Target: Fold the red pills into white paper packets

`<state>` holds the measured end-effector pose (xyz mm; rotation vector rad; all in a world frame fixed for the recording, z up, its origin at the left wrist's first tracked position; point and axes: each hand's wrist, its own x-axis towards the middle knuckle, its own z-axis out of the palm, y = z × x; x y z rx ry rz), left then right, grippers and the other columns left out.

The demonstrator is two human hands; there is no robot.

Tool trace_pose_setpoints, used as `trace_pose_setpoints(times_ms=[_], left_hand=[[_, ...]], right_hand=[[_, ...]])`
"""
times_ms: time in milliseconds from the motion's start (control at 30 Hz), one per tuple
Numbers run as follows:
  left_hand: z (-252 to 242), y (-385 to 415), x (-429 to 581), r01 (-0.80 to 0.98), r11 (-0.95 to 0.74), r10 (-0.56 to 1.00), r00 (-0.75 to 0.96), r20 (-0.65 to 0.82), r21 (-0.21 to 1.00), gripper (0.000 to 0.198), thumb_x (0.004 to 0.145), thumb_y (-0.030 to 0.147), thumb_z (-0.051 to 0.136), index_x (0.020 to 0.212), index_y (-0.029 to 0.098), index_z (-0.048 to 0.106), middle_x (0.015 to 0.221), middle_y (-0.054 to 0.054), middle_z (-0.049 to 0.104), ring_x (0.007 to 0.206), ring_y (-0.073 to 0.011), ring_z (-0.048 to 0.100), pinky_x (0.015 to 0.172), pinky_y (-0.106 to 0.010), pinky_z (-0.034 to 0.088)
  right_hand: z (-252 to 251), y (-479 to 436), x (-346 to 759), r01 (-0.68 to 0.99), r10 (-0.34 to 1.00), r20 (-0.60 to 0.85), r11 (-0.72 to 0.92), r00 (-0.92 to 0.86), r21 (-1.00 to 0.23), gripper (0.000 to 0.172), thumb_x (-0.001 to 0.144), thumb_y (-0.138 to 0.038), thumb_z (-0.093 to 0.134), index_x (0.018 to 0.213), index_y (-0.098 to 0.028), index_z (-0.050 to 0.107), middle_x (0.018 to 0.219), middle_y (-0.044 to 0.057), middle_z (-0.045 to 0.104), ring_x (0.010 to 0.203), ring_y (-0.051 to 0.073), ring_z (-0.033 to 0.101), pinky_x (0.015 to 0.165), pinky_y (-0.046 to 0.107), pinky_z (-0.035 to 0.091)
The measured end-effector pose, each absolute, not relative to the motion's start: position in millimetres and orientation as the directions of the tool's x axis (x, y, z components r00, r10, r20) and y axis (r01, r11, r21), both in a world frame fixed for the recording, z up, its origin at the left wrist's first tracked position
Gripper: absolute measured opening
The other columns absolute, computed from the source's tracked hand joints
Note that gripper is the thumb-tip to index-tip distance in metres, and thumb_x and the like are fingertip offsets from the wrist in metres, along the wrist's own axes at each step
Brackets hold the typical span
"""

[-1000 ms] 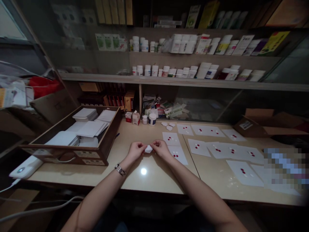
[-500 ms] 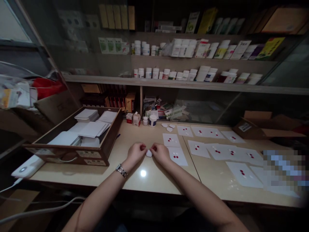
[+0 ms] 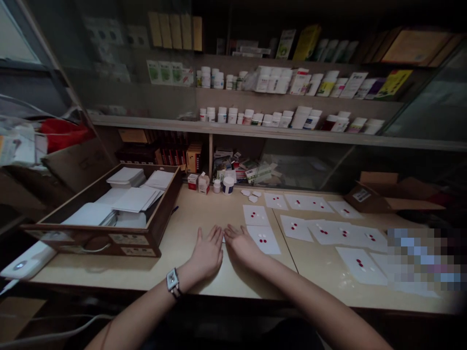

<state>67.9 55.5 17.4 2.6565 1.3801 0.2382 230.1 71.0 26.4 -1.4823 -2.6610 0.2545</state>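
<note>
My left hand lies palm down on the table with its fingers stretched out and the thumb apart. Beside it, fingertips close to the left ones, my right hand is also laid flat, fingers extended. A sliver of white paper shows between the two hands; most of it is hidden under them. Just right of my right hand, a white paper sheet carries red and white pills, and another pill sheet adjoins it. Behind the hands lie several small folded paper packets.
An open wooden drawer with stacks of white paper stands at left. More pill sheets spread over the table to the right, near an open cardboard box. A white jar stands at the back, below shelves of medicine bottles.
Both hands have gone from pinching a small folded white paper to lying flat with fingers extended, largely covering it. The view has shifted slightly.
</note>
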Motion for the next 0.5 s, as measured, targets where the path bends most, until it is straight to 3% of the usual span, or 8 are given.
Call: trace_pose_setpoints(times_ms=[100,333,400,500], left_hand=[[13,54,63,0.793,-0.574,0.815,0.579,0.042,0.205,0.053,0.093,0.033,0.028,0.142,0.013,0.033,0.147,-0.016,0.031,0.138,-0.0284,0.025,0.109,-0.061,0.008],[19,53,58,0.789,-0.564,0.808,0.589,-0.038,0.244,0.059,0.094,0.044,0.024,0.144,0.013,0.027,0.149,-0.016,0.025,0.139,-0.0278,0.020,0.109,-0.060,0.008],[21,54,56,0.780,-0.572,0.801,0.598,-0.034,0.253,0.057,0.094,0.042,0.025,0.144,0.014,0.028,0.149,-0.016,0.027,0.139,-0.0276,0.022,0.110,-0.059,0.008],[26,64,55,0.766,-0.571,0.797,0.603,-0.024,0.296,0.052,0.094,0.034,0.024,0.143,0.017,0.031,0.147,-0.015,0.032,0.138,-0.0270,0.025,0.109,-0.059,0.010]], right_hand=[[14,60,232,0.843,0.862,0.012,0.498,-0.506,-0.205,0.045,0.090,-0.020,0.040,0.133,-0.009,0.047,0.138,0.020,0.045,0.133,0.030,0.034,0.108,0.056,0.015],[13,43,235,0.838,0.871,0.013,0.477,-0.492,-0.266,0.052,0.093,-0.032,0.037,0.141,-0.012,0.035,0.146,0.018,0.033,0.138,0.029,0.024,0.109,0.060,0.007],[17,45,235,0.833,0.868,0.029,0.485,-0.496,-0.267,0.050,0.093,-0.032,0.037,0.139,-0.013,0.038,0.144,0.019,0.036,0.137,0.030,0.026,0.108,0.060,0.008],[28,54,234,0.840,0.880,0.074,0.471,-0.470,-0.268,0.040,0.090,-0.028,0.042,0.126,-0.015,0.053,0.129,0.018,0.055,0.125,0.031,0.043,0.106,0.058,0.013]])
